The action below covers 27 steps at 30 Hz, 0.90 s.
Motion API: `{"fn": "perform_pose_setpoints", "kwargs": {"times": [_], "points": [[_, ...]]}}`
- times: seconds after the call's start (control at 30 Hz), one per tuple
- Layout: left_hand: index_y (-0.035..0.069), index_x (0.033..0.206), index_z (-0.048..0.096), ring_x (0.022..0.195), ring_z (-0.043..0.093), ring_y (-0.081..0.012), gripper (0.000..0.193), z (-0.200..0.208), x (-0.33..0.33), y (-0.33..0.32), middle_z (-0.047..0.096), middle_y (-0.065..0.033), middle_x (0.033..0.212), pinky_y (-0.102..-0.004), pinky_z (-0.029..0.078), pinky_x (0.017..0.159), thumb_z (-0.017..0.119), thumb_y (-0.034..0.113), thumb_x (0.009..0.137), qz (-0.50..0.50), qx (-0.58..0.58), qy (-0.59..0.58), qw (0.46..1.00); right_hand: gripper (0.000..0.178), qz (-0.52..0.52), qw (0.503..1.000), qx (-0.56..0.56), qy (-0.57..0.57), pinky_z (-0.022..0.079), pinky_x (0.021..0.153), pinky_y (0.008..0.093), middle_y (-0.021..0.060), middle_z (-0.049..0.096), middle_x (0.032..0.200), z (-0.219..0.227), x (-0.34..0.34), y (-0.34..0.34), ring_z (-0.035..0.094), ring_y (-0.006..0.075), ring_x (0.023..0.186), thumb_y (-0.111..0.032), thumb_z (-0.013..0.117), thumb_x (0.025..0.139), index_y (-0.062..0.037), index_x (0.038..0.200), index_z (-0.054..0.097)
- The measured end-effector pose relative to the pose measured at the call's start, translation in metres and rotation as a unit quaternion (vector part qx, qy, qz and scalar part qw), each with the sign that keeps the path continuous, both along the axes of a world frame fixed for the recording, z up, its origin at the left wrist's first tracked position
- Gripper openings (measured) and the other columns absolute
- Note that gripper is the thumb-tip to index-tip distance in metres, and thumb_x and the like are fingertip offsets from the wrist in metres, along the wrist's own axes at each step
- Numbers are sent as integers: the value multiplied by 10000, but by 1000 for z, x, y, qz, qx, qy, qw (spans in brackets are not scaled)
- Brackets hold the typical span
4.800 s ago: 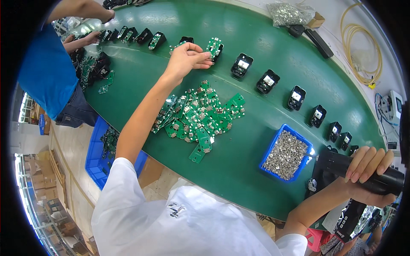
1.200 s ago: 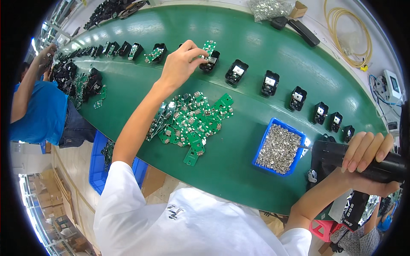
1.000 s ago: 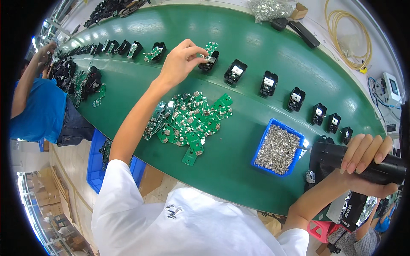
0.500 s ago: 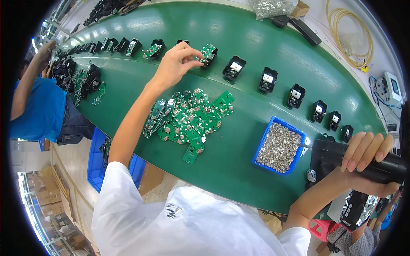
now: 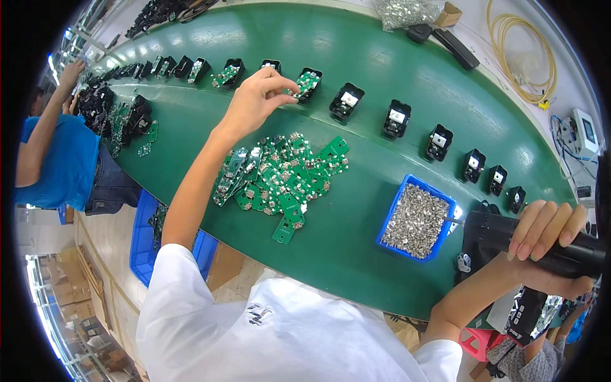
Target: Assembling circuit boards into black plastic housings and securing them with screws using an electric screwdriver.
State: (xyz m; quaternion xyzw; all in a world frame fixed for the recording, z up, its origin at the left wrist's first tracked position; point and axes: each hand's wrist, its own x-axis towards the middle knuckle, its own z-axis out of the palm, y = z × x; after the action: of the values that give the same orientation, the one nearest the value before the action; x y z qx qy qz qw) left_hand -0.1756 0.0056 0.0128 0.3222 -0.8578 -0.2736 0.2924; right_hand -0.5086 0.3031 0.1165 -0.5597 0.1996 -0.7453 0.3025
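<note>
My left hand (image 5: 256,100) pinches the lower edge of a green circuit board (image 5: 308,81) between thumb and fingertips. That board sits tilted in the mouth of a black plastic housing (image 5: 317,79), part of a curved row across the table. In my right hand (image 5: 546,234) is a black electric screwdriver (image 5: 487,230), held sideways with its thin bit pointing left over the edge of a blue tray (image 5: 381,233) of small silver screws (image 5: 415,219). Between my arms lies a loose pile of green circuit boards (image 5: 286,175).
More black housings (image 5: 396,119) with white parts inside run to the right along the green table (image 5: 356,254). At far left a person in a blue shirt (image 5: 60,159) works beside heaped parts. A bag of metal parts (image 5: 407,13) and a coiled yellow hose (image 5: 550,60) lie along the far edge.
The circuit board in my left hand has gone lower into its housing, and that hand has shifted slightly left and down. Housings just right of it sit a little further left. The screwdriver has hardly moved.
</note>
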Motion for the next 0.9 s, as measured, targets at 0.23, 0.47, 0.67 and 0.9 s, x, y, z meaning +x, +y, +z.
{"fn": "perform_pose_setpoints", "kwargs": {"times": [0.23, 0.47, 0.67, 0.9], "points": [[95, 976, 776, 705, 497, -108, 146, -2, 8, 1, 518, 7, 881, -257, 433, 668, 779, 52, 837, 2, 30, -1, 1000, 610, 6, 1000, 8, 11, 532, 423, 243, 26, 602, 620, 3, 0, -1, 582, 135, 441, -621, 753, 748, -100, 969, 525], [105, 986, 776, 708, 532, -120, 158, -22, -4, -8, 559, 11, 906, -265, 453, 671, 789, 80, 830, 30, -35, -14, 999, 615, 8, 1000, 16, 15, 538, 430, 244, 28, 603, 622, 2, 1, -1, 588, 135, 449, -626, 752, 747, -98, 973, 529], [87, 991, 769, 676, 480, -103, 158, -8, 9, 19, 568, 14, 918, -254, 422, 642, 791, 91, 835, 9, -74, -60, 995, 641, 24, 999, 1, 24, 525, 417, 268, 54, 602, 636, 1, -3, -3, 590, 164, 460, -677, 653, 792, -77, 982, 533], [76, 965, 758, 653, 545, -115, 145, -7, 17, 35, 625, 2, 858, -261, 466, 624, 796, 109, 830, -46, 36, -141, 988, 652, 48, 996, 0, 69, 526, 449, 246, 35, 591, 651, 0, -7, -8, 567, 149, 451, -704, 606, 805, -82, 989, 542]]}}
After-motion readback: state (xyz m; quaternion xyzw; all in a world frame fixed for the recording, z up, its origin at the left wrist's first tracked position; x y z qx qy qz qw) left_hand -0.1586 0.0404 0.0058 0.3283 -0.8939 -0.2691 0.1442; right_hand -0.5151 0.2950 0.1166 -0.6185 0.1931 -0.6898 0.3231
